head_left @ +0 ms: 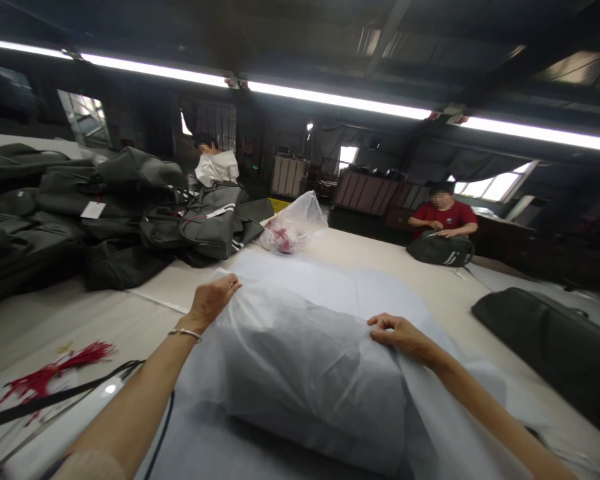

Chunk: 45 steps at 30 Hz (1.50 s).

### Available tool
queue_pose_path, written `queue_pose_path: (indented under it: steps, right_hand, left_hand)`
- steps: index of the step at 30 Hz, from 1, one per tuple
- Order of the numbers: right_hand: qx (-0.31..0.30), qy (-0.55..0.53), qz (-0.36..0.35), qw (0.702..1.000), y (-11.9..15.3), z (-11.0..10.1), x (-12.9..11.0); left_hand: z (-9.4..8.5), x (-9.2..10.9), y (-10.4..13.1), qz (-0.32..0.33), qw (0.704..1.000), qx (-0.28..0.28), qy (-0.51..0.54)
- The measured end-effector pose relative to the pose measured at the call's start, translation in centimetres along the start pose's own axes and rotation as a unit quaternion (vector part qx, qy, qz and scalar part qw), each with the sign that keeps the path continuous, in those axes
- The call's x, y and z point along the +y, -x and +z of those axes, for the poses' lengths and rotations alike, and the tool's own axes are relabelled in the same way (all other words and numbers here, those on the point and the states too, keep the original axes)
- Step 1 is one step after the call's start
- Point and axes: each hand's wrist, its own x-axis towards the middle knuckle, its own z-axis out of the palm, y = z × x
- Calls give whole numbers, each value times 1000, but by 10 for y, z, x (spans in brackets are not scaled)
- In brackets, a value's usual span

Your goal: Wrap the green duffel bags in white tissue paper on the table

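Observation:
A translucent white plastic bag [310, 373] with a dark, bulky item inside lies across the table in front of me. My left hand [215, 300], with a bracelet at its wrist, pinches the bag's upper left corner. At the upper right edge of the same bag, my right hand [400, 337] has thumb and fingers closed on the plastic. Flat white plastic sheets [300, 280] spread out beneath and behind the bag. What exactly the bag contains is blurred by the plastic.
Dark bags [130, 207] are piled at the left, one with a white tag [93, 210]. A clear bag of tags [290, 230] stands beyond. Red strings [60, 373] lie at left. Another dark bag [550, 333] is at right. A person in red [445, 217] handles a bag opposite.

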Motion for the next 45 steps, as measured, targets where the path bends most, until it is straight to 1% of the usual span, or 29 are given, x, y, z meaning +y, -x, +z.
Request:
queue_pose_path:
  steps: [2, 3, 4, 5, 6, 7, 8, 9, 10, 11, 12, 13, 14, 15, 17, 18, 20, 23, 26, 30, 33, 35, 37, 39, 40, 41, 42, 43, 45]
  right_hand:
    - [0, -6, -1, 1000, -1, -1, 1]
    - [0, -8, -3, 1000, -1, -1, 2]
    - [-1, -9, -6, 1000, 0, -1, 2]
    - [-3, -11, -9, 1000, 0, -1, 2]
    - [-3, -15, -12, 1000, 0, -1, 2]
    - [-3, -22, -12, 1000, 0, -1, 2]
    - [-2, -31, -11, 999, 0, -1, 2]
    - [1, -41, -7, 999, -1, -2, 2]
    - [4, -50, -3, 999, -1, -2, 2]
    - [7, -57, 0, 998, -1, -2, 2]
    - [8, -64, 2, 998, -2, -1, 3]
    - [10, -69, 0, 998, -2, -1, 3]
    - [12, -74, -3, 997, -2, 0, 3]
    - [12, -78, -8, 997, -1, 0, 4]
    - [14, -84, -14, 996, -1, 1, 4]
    - [15, -85, -13, 996, -1, 1, 4]
    - [21, -86, -7, 996, -3, 2, 5]
    - [27, -85, -7, 996, -8, 1, 8]
    - [25, -82, 0, 996, -11, 1, 10]
    - [15, -85, 18, 996, -13, -1, 11]
    - [3, -69, 22, 997, -11, -15, 4]
    - [10, 16, 46, 999, -1, -29, -9]
    - [71, 147, 55, 985, 23, -42, -29]
    - [165, 239, 14, 957, 61, -45, -50]
    - [206, 254, -16, 945, 84, -41, -59]
    - [236, 253, -41, 937, 109, -33, -66]
    - [258, 244, -50, 934, 134, -23, -70]
    - [274, 227, -42, 934, 158, -10, -70]
    - [300, 178, 17, 937, 199, 19, -60]
  left_hand:
    - [4, -6, -3, -12, 1000, 13, -5]
    - [0, -5, -1, -24, 999, 33, -7]
    - [-6, 0, 4, -33, 997, 69, -2]
    - [-14, 9, 12, -31, 993, 114, 14]
    - [-23, 24, 25, -13, 985, 165, 42]
    - [-30, 44, 41, 39, 971, 216, 92]
    - [-35, 67, 61, 121, 956, 223, 145]
    - [-37, 92, 84, 239, 934, 189, 190]
    - [-35, 119, 107, 348, 899, 145, 223]
    - [-30, 144, 129, 440, 861, 99, 234]
    - [-20, 168, 147, 513, 825, 63, 230]
    - [-9, 188, 159, 560, 798, 40, 221]
    - [4, 205, 166, 573, 793, 11, 206]
    - [18, 218, 166, 574, 796, -11, 190]
    - [41, 233, 153, 547, 820, -46, 160]
    - [50, 236, 143, 531, 833, -55, 148]
    - [59, 238, 123, 503, 853, -62, 128]
    - [60, 240, 104, 478, 868, -67, 114]
    - [56, 242, 99, 470, 871, -80, 119]
    - [56, 244, 98, 437, 885, -97, 127]
    - [59, 245, 98, 423, 891, -96, 135]
    - [62, 246, 99, 415, 894, -97, 135]
    - [63, 247, 100, 412, 896, -100, 132]
    - [64, 247, 100, 414, 894, -105, 133]
    - [64, 247, 99, 416, 893, -107, 134]
    - [65, 247, 99, 416, 893, -106, 134]
    - [65, 247, 98, 417, 893, -104, 134]
    - [67, 247, 98, 416, 894, -99, 133]
    - [70, 246, 97, 414, 896, -88, 134]
